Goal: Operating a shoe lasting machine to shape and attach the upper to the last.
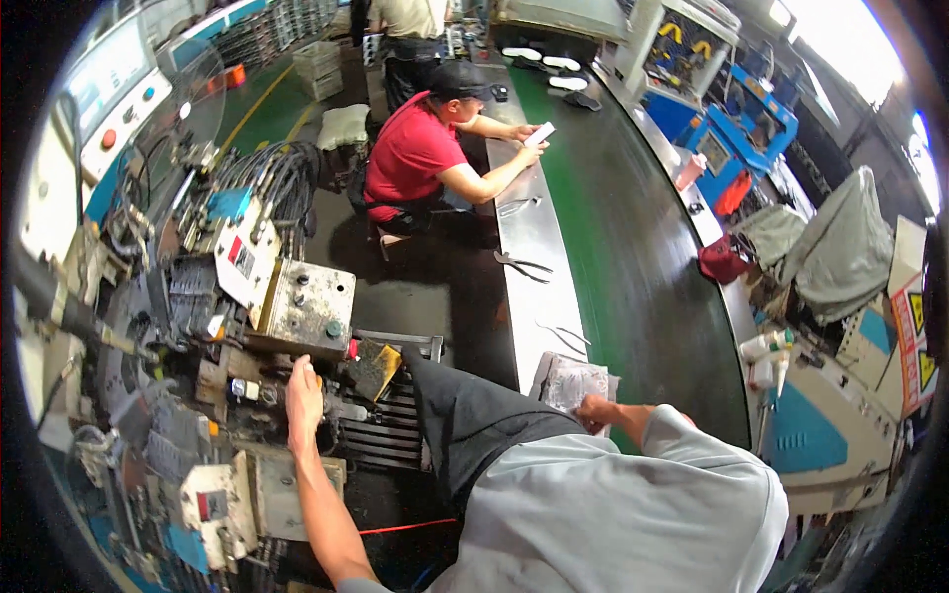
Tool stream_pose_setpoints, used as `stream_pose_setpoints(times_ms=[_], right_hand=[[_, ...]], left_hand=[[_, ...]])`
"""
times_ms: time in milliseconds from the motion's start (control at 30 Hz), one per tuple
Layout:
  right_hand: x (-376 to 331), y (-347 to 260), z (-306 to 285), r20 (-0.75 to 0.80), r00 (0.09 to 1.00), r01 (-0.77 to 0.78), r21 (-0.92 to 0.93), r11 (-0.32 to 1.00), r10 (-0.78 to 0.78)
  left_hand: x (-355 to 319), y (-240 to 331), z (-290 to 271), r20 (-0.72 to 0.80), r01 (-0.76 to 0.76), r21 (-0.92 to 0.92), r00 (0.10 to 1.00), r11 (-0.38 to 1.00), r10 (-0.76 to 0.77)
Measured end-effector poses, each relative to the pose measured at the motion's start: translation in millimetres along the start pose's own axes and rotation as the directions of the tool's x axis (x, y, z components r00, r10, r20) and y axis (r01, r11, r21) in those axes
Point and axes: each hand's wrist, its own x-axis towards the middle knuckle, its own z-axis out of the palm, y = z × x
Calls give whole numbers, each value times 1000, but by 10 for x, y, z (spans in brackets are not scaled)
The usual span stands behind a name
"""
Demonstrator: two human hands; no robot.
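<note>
My left hand [304, 400] reaches to the machine at my left, fingers stretched out and pointing away from me. It lies beside a worn metal box with knobs [308, 301] and a metal fitting [346, 409]; whether it touches them I cannot tell. With its fingers curled, my right hand [595, 411] is at the near edge of a crumpled grey, cloth-like bundle [573, 383]. This bundle rests on the metal ledge of the conveyor, and the hand's fingertips are partly hidden. A yellow and black pad [376, 370] lies on the machine just past my left hand.
Pliers [524, 265] and a slimmer pair [563, 336] lie on the metal ledge [542, 306]. Beyond sits a person in red [415, 158], holding a white object [540, 134]. Shoe parts [561, 63] ride the conveyor [647, 247]. Cables and hoses [267, 178] crowd my left.
</note>
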Motion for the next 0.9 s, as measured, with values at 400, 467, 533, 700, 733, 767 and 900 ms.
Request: stream_pose_setpoints(times_ms=[400,467,533,700,733,767,900], right_hand=[[132,78,1578,-344,795,-470,171,866,500],[-47,49,1559,-342,798,-461,184,868,497],[-160,-65,1399,-227,848,-453,158,877,479],[252,526,1633,82,919,-394,94,914,387],[284,516,1741,-125,937,-319,80,945,327],[318,503,1896,-324,914,-242,45,969,243],[373,1649,2435,-486,748,266,-405,875,-452]], left_hand=[[628,65,276,232,-22,170,973,985,-18],[567,-37,269,260,23,142,964,990,-60],[573,-96,252,283,118,95,949,988,-140],[534,-5,231,222,194,156,949,969,-226],[523,163,194,217,173,219,951,960,-220],[494,349,118,207,159,282,953,946,-221],[524,-4,347,176,147,195,967,970,-182]])
